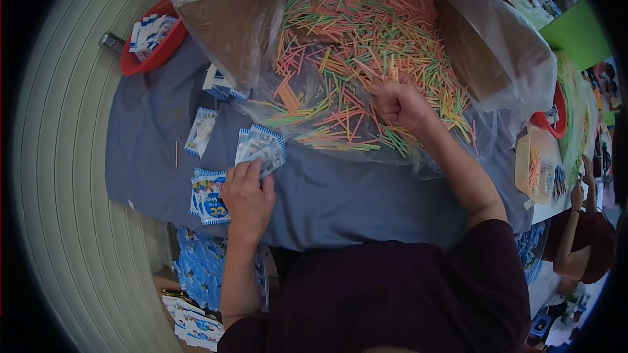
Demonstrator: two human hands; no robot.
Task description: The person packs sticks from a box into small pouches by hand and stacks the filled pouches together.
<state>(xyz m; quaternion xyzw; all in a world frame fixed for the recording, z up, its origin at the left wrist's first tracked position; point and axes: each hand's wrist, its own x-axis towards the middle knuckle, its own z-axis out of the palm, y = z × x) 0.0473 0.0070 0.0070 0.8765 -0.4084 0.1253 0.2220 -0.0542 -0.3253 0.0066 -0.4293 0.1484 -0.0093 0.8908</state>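
My right hand [400, 100] reaches over a large heap of thin coloured sticks [366, 19], pink, green, yellow and orange. Its fingers are closed, pinching a few sticks [393, 68] that poke out past the fingertips. The heap lies on clear plastic lining an opened cardboard box. On the grey-blue cloth, my left hand [250, 196] rests with its fingertips on the lower edge of several fanned blue-and-white packets [261, 147]. Its fingers lie fairly flat. Close beside it is a stack of printed packets [212, 199], partly under the hand.
One packet [201, 131] and a single stick [176, 154] lie at left on the cloth [150, 176]. A red basket [157, 55] holds packets, beside a dark cylinder [112, 42]. At right are a cream basket [523, 163] with sticks and another person's arm [568, 242].
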